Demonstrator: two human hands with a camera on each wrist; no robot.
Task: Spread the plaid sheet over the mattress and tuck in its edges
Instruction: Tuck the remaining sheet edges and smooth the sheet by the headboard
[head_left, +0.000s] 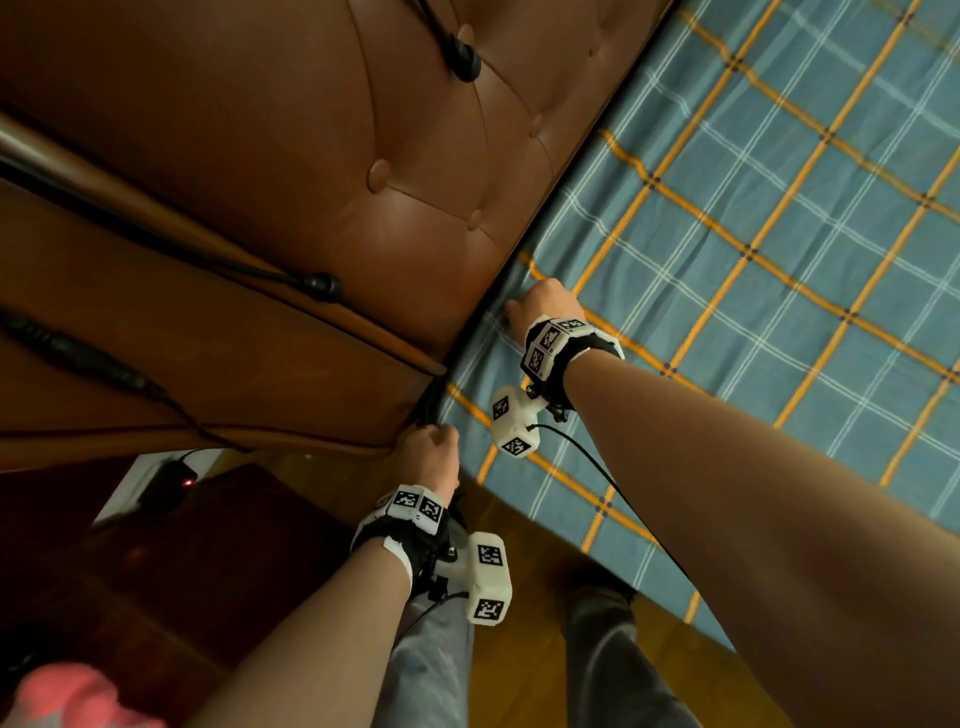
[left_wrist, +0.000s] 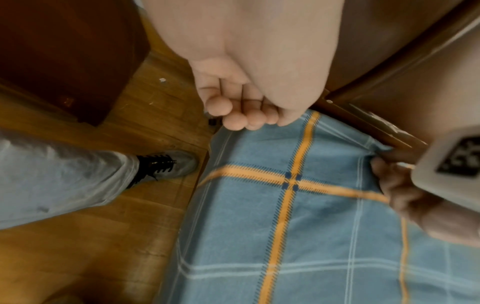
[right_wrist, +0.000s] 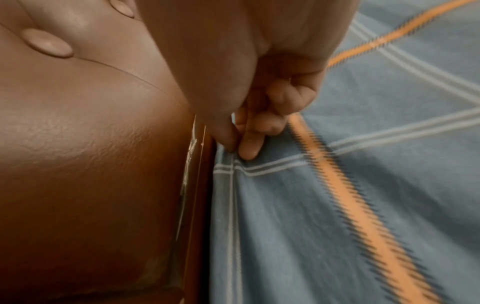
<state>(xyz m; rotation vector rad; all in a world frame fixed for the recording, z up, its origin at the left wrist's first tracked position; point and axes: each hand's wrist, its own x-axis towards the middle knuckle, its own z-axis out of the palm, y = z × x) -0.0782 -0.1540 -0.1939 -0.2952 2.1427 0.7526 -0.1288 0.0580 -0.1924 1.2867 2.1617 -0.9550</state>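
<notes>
The plaid sheet (head_left: 753, 208), blue with orange and white lines, lies flat over the mattress, which it hides. My right hand (head_left: 524, 306) is at the seam between the bed and the brown tufted headboard (head_left: 363, 156). In the right wrist view its thumb and forefinger pinch a fold of the sheet (right_wrist: 337, 205) beside the headboard (right_wrist: 78, 144), at my right hand (right_wrist: 241, 148). My left hand (head_left: 431, 452) is at the mattress corner below. In the left wrist view its fingers (left_wrist: 246, 117) curl tightly at the sheet's (left_wrist: 298, 226) corner edge. The right hand (left_wrist: 400, 189) shows there too.
A dark wooden nightstand (head_left: 156, 545) stands left of the bed on the wooden floor (left_wrist: 130, 123). Black cables (head_left: 311, 283) run across the headboard. My trouser leg and grey shoe (left_wrist: 168, 164) are close to the bed's side. The sheet hangs down over that side.
</notes>
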